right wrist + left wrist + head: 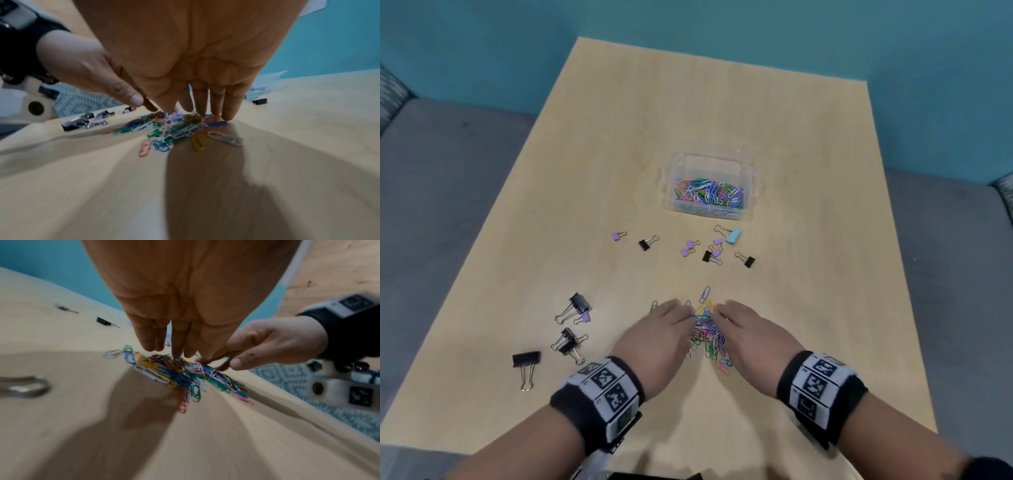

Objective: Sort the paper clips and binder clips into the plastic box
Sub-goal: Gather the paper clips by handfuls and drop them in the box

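Hands: left [657,334] and right [748,334], lower centre, fingers straight, cupping the pile from both sides, gripping nothing.
Pile [707,332]: loose paper clips on table [808,274], between the fingertips.
Binder clips [714,248]: scattered mid-frame; black ones [566,329] lower left.
Box [709,161]: clear, beyond centre, holds paper clips only.

I am looking down at a light wooden table [619,171] that is filling most of the head view. A teal wall [791,34] is rising behind its far edge. Grey upholstery [448,171] is flanking both sides, and a patterned cushion [287,379] is showing beside the table.
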Action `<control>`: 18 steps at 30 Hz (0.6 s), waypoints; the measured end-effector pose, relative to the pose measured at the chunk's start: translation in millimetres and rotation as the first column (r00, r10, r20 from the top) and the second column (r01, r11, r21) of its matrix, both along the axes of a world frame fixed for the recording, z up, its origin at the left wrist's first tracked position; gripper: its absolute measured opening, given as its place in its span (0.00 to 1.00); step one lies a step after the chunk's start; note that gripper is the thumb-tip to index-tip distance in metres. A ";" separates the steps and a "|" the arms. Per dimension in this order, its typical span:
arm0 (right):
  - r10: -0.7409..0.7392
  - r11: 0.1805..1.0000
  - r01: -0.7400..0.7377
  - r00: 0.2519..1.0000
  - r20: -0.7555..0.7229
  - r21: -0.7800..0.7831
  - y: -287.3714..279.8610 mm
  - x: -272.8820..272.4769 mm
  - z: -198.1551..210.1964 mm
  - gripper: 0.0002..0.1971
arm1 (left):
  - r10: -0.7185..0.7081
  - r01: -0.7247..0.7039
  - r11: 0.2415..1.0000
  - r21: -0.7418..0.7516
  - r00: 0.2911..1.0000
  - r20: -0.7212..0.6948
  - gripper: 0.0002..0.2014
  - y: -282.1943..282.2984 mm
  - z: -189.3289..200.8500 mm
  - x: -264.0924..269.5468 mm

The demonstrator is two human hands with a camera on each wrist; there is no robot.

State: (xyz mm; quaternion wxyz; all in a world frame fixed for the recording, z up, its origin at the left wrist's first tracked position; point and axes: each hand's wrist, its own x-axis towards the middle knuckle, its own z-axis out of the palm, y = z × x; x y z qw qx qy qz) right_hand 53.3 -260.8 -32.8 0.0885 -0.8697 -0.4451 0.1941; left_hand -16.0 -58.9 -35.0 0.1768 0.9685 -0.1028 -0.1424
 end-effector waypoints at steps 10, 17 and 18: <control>-0.611 0.777 0.629 0.745 -0.266 -0.024 -5.3 -34.7 0.5 0.33 | 0.400 -0.405 0.914 -0.005 0.904 -0.151 0.36 -9.1 3.6 -14.4; -0.550 0.834 0.549 0.822 -0.146 -0.050 41.5 -24.8 -5.7 0.21 | 0.350 -0.354 0.934 -0.040 0.933 -0.078 0.25 -31.2 -7.4 5.0; -0.541 0.841 0.538 0.830 -0.138 -0.056 43.5 -22.0 -5.7 0.18 | 0.351 -0.355 0.933 -0.056 0.934 -0.068 0.21 -31.9 -8.1 7.5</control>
